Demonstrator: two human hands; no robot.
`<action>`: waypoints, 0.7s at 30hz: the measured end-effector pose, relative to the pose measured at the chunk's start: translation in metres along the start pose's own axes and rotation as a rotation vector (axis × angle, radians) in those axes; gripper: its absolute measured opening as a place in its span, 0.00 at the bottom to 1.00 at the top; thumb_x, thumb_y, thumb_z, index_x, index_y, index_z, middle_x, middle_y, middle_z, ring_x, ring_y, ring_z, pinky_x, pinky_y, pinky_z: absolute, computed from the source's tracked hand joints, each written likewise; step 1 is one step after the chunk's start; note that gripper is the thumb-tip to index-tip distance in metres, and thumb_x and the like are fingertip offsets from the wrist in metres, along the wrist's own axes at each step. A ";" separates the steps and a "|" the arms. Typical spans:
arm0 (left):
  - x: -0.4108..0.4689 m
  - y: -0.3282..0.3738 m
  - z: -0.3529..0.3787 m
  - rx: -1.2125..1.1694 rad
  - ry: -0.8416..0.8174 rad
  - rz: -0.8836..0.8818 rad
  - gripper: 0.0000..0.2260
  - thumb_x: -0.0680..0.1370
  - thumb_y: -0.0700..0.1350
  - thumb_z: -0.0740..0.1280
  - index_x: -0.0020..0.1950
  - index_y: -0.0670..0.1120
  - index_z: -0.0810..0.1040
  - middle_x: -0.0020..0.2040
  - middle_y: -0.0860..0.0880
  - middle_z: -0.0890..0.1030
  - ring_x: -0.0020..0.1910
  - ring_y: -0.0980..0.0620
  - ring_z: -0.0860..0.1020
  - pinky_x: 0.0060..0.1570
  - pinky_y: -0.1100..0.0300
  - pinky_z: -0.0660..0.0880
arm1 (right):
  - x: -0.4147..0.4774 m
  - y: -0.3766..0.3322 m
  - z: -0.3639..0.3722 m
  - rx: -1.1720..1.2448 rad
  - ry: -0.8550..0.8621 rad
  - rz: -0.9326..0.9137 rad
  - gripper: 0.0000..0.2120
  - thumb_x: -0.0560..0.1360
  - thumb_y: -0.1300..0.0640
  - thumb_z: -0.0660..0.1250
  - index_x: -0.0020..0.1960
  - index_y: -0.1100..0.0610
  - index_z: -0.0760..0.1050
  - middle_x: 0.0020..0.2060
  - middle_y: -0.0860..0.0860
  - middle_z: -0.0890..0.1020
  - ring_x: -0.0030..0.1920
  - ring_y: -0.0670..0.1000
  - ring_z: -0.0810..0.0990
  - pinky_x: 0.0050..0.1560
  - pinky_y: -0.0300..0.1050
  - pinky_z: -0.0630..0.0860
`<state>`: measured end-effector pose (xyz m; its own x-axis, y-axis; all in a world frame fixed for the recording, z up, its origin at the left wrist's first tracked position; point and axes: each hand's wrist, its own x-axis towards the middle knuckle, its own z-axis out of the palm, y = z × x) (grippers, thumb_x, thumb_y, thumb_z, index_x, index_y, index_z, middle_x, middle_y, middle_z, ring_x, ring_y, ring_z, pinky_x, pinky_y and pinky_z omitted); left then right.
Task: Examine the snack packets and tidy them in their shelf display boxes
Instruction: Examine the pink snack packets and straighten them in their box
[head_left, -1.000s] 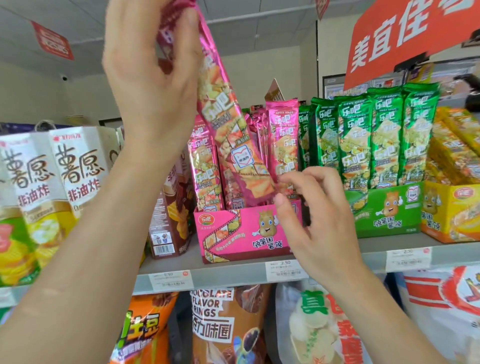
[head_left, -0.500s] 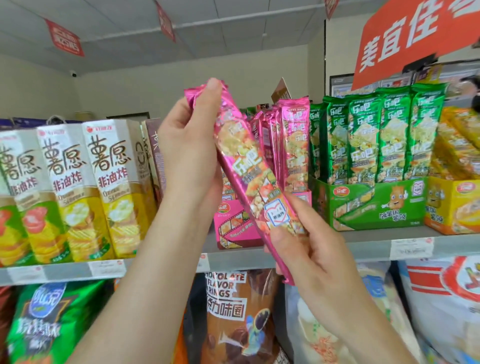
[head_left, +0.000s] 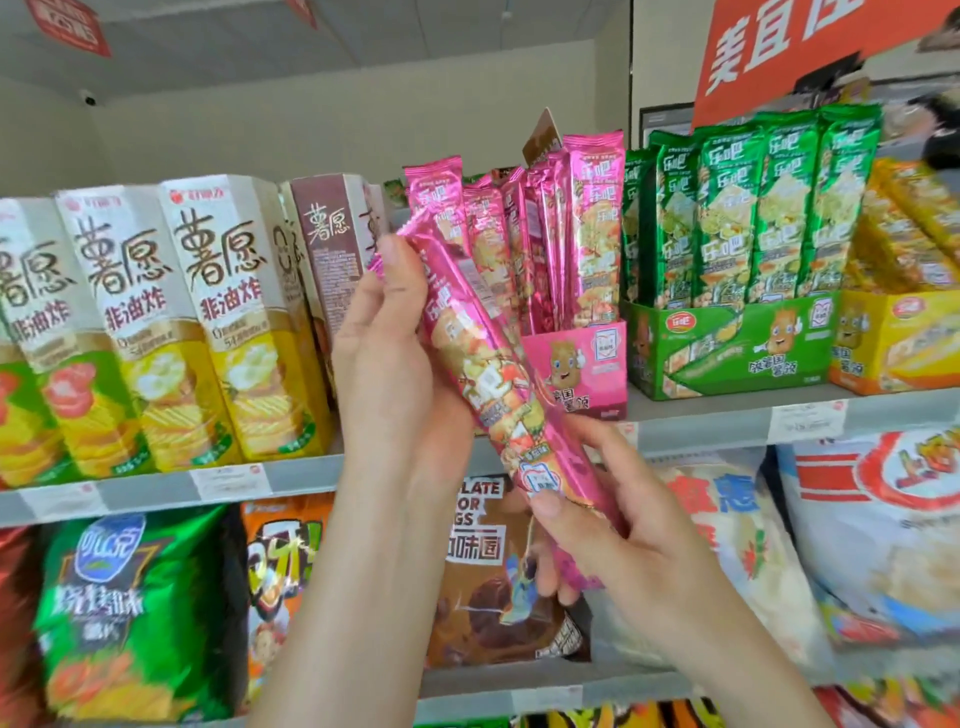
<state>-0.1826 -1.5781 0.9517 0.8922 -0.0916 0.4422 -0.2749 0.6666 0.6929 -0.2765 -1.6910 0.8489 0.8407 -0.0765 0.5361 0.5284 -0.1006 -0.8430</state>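
Head view: we hold pink packet (head_left: 498, 374), axis 11-to-5 o'clock, left hand (head_left: 395, 353) curled round top, right hand (head_left: 613, 530) pinching bottom; pink display box (head_left: 587, 364) at 2 o'clock, nearer right hand.

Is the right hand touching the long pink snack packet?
Touching. The head view shows the right hand holding the pink packet by its lower end, with the thumb pressed on its front.

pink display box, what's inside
Upright pink snack packets stand in the pink display box. Its front wall hides their lower ends; the held packet covers its left side.
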 end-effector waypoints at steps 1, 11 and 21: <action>-0.007 -0.001 0.002 -0.070 -0.016 -0.036 0.23 0.79 0.52 0.63 0.68 0.38 0.72 0.67 0.35 0.75 0.66 0.36 0.73 0.66 0.35 0.68 | -0.003 -0.001 0.000 0.041 -0.021 0.012 0.18 0.72 0.41 0.68 0.62 0.39 0.73 0.42 0.56 0.83 0.29 0.53 0.80 0.30 0.43 0.76; -0.050 -0.011 0.020 0.111 -0.145 0.056 0.17 0.77 0.55 0.66 0.58 0.44 0.79 0.51 0.48 0.84 0.50 0.53 0.83 0.49 0.59 0.79 | -0.038 0.002 -0.005 -0.094 0.287 -0.020 0.16 0.73 0.34 0.61 0.56 0.37 0.78 0.33 0.48 0.79 0.28 0.46 0.76 0.28 0.43 0.75; -0.098 -0.043 0.031 0.202 -0.058 -0.017 0.24 0.69 0.47 0.76 0.61 0.39 0.79 0.49 0.47 0.84 0.46 0.52 0.82 0.47 0.55 0.79 | -0.090 -0.002 -0.026 -0.596 0.532 -0.067 0.22 0.78 0.36 0.57 0.68 0.44 0.70 0.49 0.41 0.80 0.43 0.42 0.79 0.40 0.37 0.74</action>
<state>-0.2697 -1.6200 0.8961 0.8768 -0.1474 0.4576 -0.3319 0.5029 0.7981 -0.3563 -1.7097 0.8029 0.5608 -0.4986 0.6610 0.2975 -0.6237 -0.7228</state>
